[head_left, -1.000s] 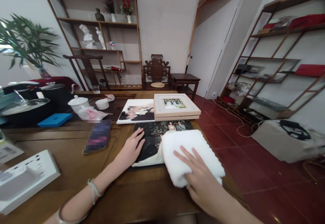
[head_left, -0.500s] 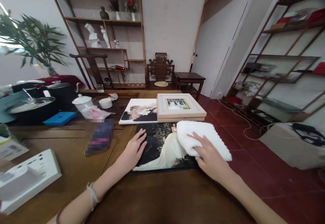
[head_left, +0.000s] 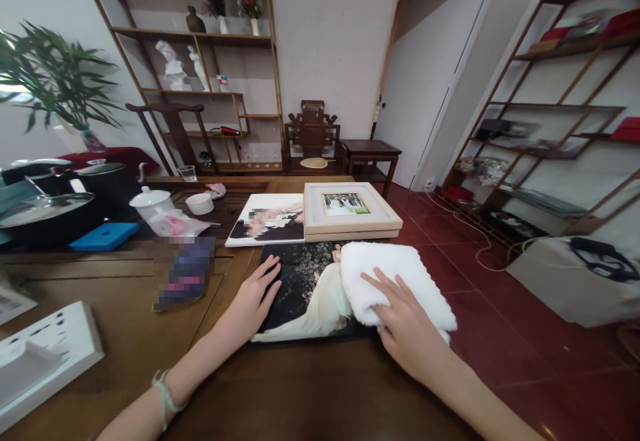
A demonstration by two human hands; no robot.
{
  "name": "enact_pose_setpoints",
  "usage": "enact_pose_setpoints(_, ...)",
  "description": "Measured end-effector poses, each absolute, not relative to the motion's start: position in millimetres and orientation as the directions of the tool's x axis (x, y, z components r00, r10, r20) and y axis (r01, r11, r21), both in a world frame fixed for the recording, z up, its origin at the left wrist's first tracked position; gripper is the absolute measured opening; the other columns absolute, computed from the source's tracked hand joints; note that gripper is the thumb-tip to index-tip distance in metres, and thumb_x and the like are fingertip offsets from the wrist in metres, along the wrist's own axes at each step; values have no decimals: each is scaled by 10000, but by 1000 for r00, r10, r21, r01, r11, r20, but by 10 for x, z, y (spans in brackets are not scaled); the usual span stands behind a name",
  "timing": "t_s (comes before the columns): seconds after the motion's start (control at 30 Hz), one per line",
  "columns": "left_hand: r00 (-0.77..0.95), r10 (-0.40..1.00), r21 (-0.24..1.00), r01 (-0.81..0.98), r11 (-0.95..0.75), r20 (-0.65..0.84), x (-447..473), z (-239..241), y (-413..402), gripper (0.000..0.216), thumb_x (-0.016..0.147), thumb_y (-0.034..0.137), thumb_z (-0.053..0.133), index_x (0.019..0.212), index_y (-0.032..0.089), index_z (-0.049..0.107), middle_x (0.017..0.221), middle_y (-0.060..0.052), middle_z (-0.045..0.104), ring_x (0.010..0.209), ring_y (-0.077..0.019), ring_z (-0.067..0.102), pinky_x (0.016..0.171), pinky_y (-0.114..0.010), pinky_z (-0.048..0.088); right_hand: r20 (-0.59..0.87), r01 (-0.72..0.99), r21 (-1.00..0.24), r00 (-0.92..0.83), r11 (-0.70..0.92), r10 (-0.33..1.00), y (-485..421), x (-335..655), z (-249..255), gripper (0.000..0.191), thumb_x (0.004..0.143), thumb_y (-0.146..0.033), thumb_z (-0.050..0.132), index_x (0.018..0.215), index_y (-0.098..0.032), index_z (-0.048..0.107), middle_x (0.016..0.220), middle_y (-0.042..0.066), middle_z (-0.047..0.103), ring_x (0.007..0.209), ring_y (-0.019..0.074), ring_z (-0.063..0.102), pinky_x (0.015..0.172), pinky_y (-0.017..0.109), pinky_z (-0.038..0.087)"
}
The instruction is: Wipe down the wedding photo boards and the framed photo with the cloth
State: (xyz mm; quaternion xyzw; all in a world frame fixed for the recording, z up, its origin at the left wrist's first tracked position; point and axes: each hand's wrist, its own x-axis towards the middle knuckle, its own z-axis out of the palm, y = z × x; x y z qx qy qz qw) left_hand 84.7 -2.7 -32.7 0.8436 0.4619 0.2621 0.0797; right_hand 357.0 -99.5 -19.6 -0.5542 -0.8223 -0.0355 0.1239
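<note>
A dark photo panel point(head_left: 300, 294) showing a figure in a long pale dress lies flat on the wooden table in front of me. On its left edge rests my left hand point(head_left: 257, 291), open, with the fingers stretched out. My right hand point(head_left: 400, 314) has hold of a folded white towel point(head_left: 420, 274), its fingers pressed over the cloth and the thumb partly hidden. The towel covers the panel's right part and reaches past its edge. Beyond the panel are a white-edged photo print point(head_left: 277, 221) and a light wooden picture frame point(head_left: 355, 231), side by side.
To the left stand a white lidded bowl point(head_left: 153, 204), a blue box point(head_left: 104, 236), dark pots point(head_left: 50, 217) and a white power strip point(head_left: 75, 347). A dark blue item point(head_left: 187, 271), partly blurred, lies nearer. Red floor tiles point(head_left: 480, 334) show past the table's right side.
The view has shifted slightly, moving most things left in the picture. My right hand and the towel stay on the panel's right part; my left hand keeps its place at the left edge.
</note>
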Motion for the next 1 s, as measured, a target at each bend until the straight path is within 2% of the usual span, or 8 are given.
enact_pose_setpoints(0.2,446,824,373,740,-559,349,842,-326,-31,395,895,283,329,1176,111,547,1330,-127,481,1254,-237,403,1028,-418,351,189,833,-134,-511,537,839,-1261,3504,-160,270,547,-19,411,655,-172,605,1433,59,305,1336,317,137,1046,576,197)
enact_pose_setpoints(0.37,440,828,386,738,-553,347,858,-294,-54,389,892,282,336,1171,117,552,1329,-129,480,1257,-241,398,1023,-427,357,217,859,-235,-409,454,886,-864,3693,-116,336,590,3,386,749,-173,624,1377,64,403,1325,253,217,1070,519,196)
enact_pose_setpoints(0.5,436,831,385,742,-549,344,869,-281,-66,398,893,282,329,1173,104,548,1331,-137,476,1257,-247,399,1023,-428,358,238,886,-202,-370,418,898,-581,3766,-133,321,605,8,397,765,-150,625,1366,96,414,1318,270,233,1072,516,192)
enact_pose_setpoints(0.6,436,830,377,745,-550,348,866,-294,-61,402,894,283,324,1174,99,547,1332,-138,476,1257,-249,397,1024,-429,357,252,893,-180,-364,413,897,-702,3698,-156,317,608,13,395,744,-152,629,1361,97,422,1319,285,223,1062,544,188)
enact_pose_setpoints(0.83,439,826,379,740,-556,354,847,-337,-32,412,894,297,324,1186,102,540,1330,-135,478,1257,-250,397,1028,-428,348,180,784,-165,-573,599,800,-1372,3495,-148,294,530,-14,431,669,-174,635,1429,49,314,1340,315,113,1064,568,134)
enact_pose_setpoints(1.0,451,815,377,729,-571,364,846,-322,-39,408,895,297,327,1171,100,553,1325,-138,484,1260,-248,392,1030,-427,345,203,835,-219,-466,504,861,-1018,3566,-95,344,601,9,392,765,-168,637,1371,67,412,1326,254,213,1064,523,190)
